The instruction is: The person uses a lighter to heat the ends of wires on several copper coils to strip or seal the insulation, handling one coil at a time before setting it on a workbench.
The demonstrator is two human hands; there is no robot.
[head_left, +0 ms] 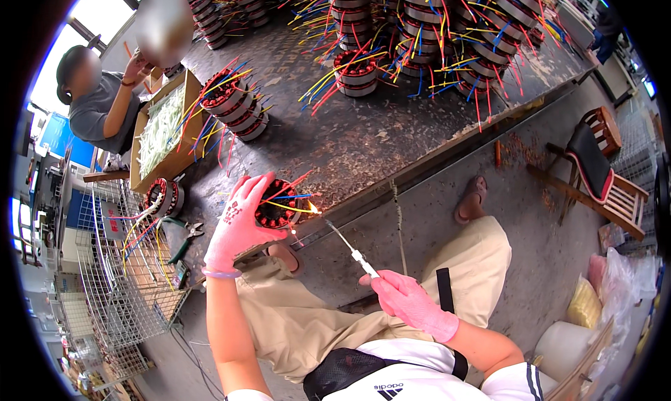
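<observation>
My left hand (241, 223), in a pink glove, grips a motor stator (276, 209) at the table's near edge. Its coils are red, and red, blue and yellow lead wires stick out to the right. Between thumb and fingers, my right hand (412, 303), also gloved in pink, holds a slim torch (360, 260) with a white handle and a thin metal tube. The tube points at the wire ends. A small bright flame (314, 208) burns at the yellow wire's tip, and a second glow shows just below it. The stator's far side is partly hidden by my left fingers.
Stacked stators (419, 23) crowd the back of the dark table (363, 142). A short stack (234, 104) stands left, beside a cardboard box (189, 104) of white sleeves. Pliers (185, 240) and another stator (166, 197) lie near my left hand. Another person (105, 100) sits across. A wooden chair (594, 170) stands right.
</observation>
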